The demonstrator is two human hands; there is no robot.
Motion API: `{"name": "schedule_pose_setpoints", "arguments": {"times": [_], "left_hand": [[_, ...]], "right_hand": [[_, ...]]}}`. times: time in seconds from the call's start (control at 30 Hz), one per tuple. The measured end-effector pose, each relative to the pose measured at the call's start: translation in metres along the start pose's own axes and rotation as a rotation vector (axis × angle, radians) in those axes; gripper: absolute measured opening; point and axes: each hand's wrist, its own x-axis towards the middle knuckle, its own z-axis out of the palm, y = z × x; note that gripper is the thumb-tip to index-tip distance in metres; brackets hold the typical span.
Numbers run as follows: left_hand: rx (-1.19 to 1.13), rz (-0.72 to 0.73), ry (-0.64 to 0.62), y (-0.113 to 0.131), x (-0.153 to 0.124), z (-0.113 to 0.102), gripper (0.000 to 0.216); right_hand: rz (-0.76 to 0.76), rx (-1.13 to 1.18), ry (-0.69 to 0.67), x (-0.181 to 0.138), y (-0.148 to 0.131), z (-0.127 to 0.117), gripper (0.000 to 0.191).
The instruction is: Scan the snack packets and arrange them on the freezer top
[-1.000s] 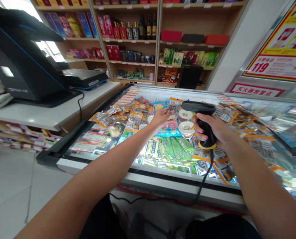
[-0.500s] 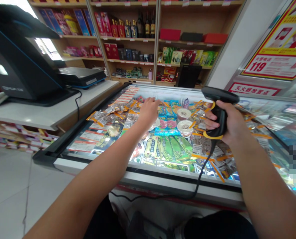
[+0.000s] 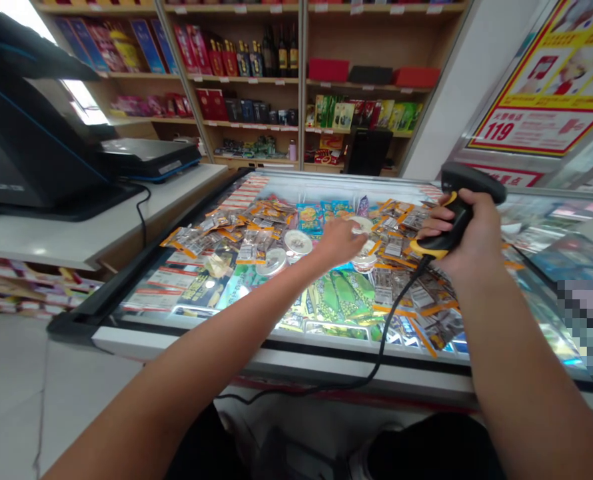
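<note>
In my right hand [image 3: 471,233] is a black and yellow barcode scanner [image 3: 471,180], gripped by its handle and raised over the right side of the chest freezer [image 3: 286,353]. Its black cord [image 3: 384,340] hangs from the handle and runs down past the freezer's front edge. My left hand [image 3: 342,240] reaches over the glass top with fingers apart, beside a white-lidded tub [image 3: 362,225]; whether it touches the tub I cannot tell. Two more white-lidded tubs [image 3: 297,243] stand left of that hand. Small clear packets with orange edges [image 3: 266,213] lie spread on both sides.
At left, a counter [image 3: 51,243] carries a black checkout machine [image 3: 31,147] and a scale [image 3: 149,157]. Shelves [image 3: 246,80] with bottles and boxes stand behind the freezer. A red and yellow poster [image 3: 541,100] hangs at right. Green ice-cream packs [image 3: 344,293] show under the glass.
My left hand has moved right, from near the packets and left tubs to the right-hand tubs. My right hand has shifted slightly right and up with the barcode scanner, which is tilted more.
</note>
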Motion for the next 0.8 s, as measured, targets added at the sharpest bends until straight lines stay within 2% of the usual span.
{"name": "schedule_pose_setpoints", "arguments": {"times": [0.07, 0.17, 0.27, 0.4, 0.47, 0.57, 0.67, 0.8], "left_hand": [[-0.126, 0.007, -0.099, 0.026, 0.012, 0.022, 0.045], [-0.187, -0.056, -0.220, 0.042, 0.029, 0.048, 0.049], [-0.295, -0.117, -0.210, 0.042, 0.039, 0.061, 0.040], [-0.471, -0.206, -0.142, 0.034, 0.041, 0.062, 0.027], [-0.602, -0.242, -0.067, 0.025, 0.038, 0.057, 0.021], [-0.760, -0.289, 0.146, 0.001, 0.029, 0.043, 0.021], [-0.719, -0.250, 0.367, -0.034, 0.020, 0.026, 0.026], [-0.695, -0.240, 0.489, -0.069, 0.014, 0.017, 0.028]], "right_hand": [[0.022, -0.014, -0.004, 0.001, 0.002, 0.000, 0.018], [0.034, -0.047, -0.002, 0.003, 0.003, -0.001, 0.017], [0.044, -0.082, -0.009, 0.005, 0.003, -0.003, 0.018], [0.042, -0.097, -0.001, 0.006, 0.004, -0.003, 0.017], [0.050, -0.118, -0.004, 0.005, 0.005, -0.002, 0.016], [0.102, -0.228, -0.059, 0.000, 0.006, 0.000, 0.017], [0.232, -0.424, -0.194, -0.007, 0.011, 0.002, 0.021], [0.322, -0.631, -0.358, -0.014, 0.024, 0.005, 0.027]]}}
